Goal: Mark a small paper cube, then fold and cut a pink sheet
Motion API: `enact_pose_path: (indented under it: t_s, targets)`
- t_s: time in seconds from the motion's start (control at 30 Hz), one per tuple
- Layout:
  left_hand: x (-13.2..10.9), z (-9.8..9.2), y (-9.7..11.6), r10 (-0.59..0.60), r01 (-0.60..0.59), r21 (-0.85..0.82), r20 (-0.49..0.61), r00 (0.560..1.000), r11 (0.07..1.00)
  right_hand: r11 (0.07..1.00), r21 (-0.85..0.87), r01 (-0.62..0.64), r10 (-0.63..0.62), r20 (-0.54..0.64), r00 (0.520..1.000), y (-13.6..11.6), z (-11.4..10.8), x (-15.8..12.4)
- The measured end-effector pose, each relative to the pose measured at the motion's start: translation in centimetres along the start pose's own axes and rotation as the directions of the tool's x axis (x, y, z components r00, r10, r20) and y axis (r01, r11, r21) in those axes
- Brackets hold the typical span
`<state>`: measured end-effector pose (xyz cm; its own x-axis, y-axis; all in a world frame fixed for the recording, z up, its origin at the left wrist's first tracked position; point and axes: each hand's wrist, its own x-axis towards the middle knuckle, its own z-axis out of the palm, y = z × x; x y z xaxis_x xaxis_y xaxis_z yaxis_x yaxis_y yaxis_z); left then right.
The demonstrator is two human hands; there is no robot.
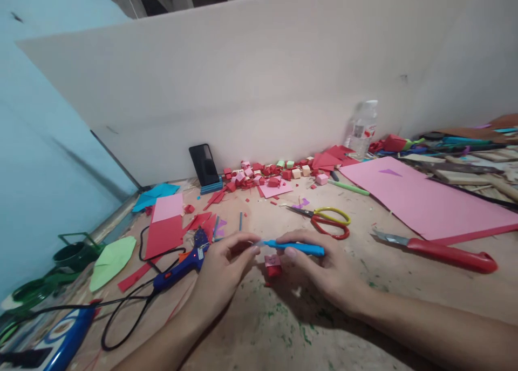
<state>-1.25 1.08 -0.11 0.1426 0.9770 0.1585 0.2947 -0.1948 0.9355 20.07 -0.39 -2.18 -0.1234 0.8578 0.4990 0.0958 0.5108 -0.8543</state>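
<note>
My right hand [324, 268] grips a small blue craft knife [297, 247], held level with its tip pointing left. My left hand [224, 268] pinches at the knife's tip with thumb and fingers. Just below the knife, between both hands, a small pink-and-red foam cube [273, 265] sits on the wooden table [283, 328]. A blue hot glue gun [182, 265] with a black cable lies just left of my left hand.
Yellow-and-red scissors [329, 221] and a red-handled cutter [445, 252] lie beyond and right of my hands. A pink foam sheet [429, 203], a pile of small foam cubes [263, 174], a propped phone [205, 168], a plastic bottle [363, 128] and red sheets [165, 233] stand around.
</note>
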Motion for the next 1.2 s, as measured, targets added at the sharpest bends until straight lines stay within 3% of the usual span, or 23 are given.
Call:
enact_pose_path:
  t_s: [0.13, 0.27, 0.53, 0.63, 0.8, 0.97, 1.13, 1.2]
  targets:
    - [-0.5, -0.3, 0.1, 0.1, -0.1, -0.049, -0.001, 0.995, 0.994, 0.995, 0.101, 0.009, -0.021, 0.118, 0.993, -0.4, 0.2, 0.2]
    - [-1.1, -0.4, 0.3, 0.04, -0.044, -0.186, -0.024, 0.999, 0.982, 0.979, 0.204, 0.012, -0.049, 0.176, 0.983, -0.5, 0.3, 0.3]
    - [-3.6, 0.7, 2.2, 0.096, -0.078, -0.156, 0.112, 0.989, 0.985, 0.979, 0.059, 0.198, -0.206, 0.283, 0.937, -1.4, 0.2, -0.3]
    - [-4.1, 0.8, 1.6, 0.112, -0.103, -0.133, 0.059, 0.992, 0.986, 0.964, 0.051, 0.261, -0.264, 0.297, 0.918, -1.9, 0.5, -0.8]
    - [-3.9, 1.0, 0.3, 0.131, -0.134, -0.124, -0.035, 0.991, 0.983, 0.966, -0.035, 0.255, -0.234, 0.294, 0.927, -2.3, 1.1, -1.6]
    - [-3.4, 1.1, 0.7, 0.107, -0.112, -0.142, -0.045, 0.993, 0.984, 0.967, -0.066, 0.246, -0.219, 0.274, 0.936, -2.9, 1.2, -1.0]
    - [-1.5, 0.8, 1.2, 0.042, -0.088, -0.169, -0.26, 0.965, 0.982, 0.93, -0.329, 0.165, -0.14, 0.099, 0.985, -1.7, -0.7, 2.0]
    - [-0.7, 0.7, 1.0, 0.033, -0.074, -0.13, -0.293, 0.955, 0.989, 0.881, -0.465, 0.092, -0.063, 0.079, 0.995, -0.4, -1.4, 2.8]
